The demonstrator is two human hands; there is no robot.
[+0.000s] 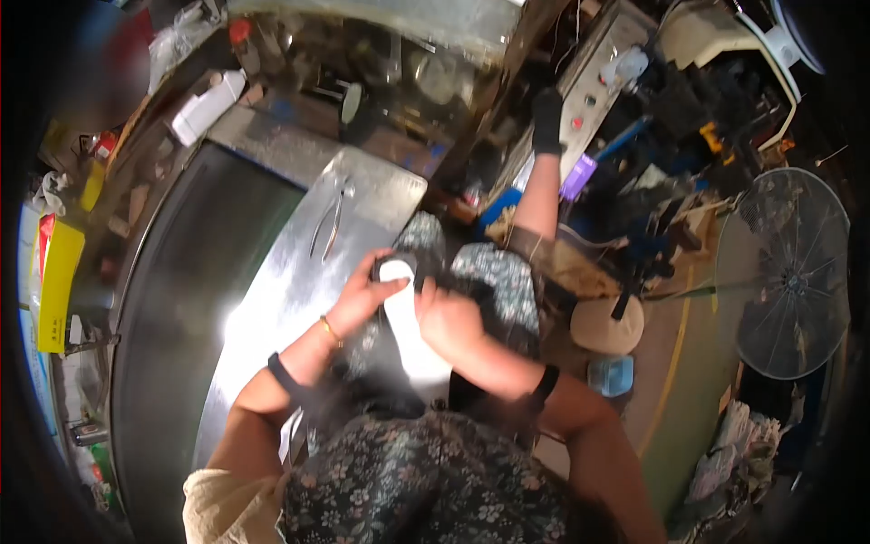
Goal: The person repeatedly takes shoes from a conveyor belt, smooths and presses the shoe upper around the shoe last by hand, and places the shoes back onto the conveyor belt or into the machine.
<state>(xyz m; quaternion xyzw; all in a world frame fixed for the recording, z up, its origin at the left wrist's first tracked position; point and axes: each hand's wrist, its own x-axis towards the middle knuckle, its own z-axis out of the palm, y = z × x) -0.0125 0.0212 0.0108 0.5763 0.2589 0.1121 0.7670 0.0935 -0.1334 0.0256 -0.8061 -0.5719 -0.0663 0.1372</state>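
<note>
In my lap lies a white, sole-shaped piece (408, 331), brightly lit, with dark material round its upper end; it looks like the underside of a shoe in the making. My left hand (361, 295) grips its upper left edge, thumb lying across the white surface. Fingers curled, my right hand (450, 322) pinches the dark material along the right edge. Motion blurs that hand a little. Metal pincers (330, 224) rest on the shiny metal tabletop (290, 236) to the left, apart from both hands.
A dark conveyor belt (195, 263) runs along the left. On the right stand a large fan (790, 276), a round stool (607, 325) and a blue container (610, 374). A control panel with buttons (584, 104) is at the upper right. A yellow box (60, 286) stands far left.
</note>
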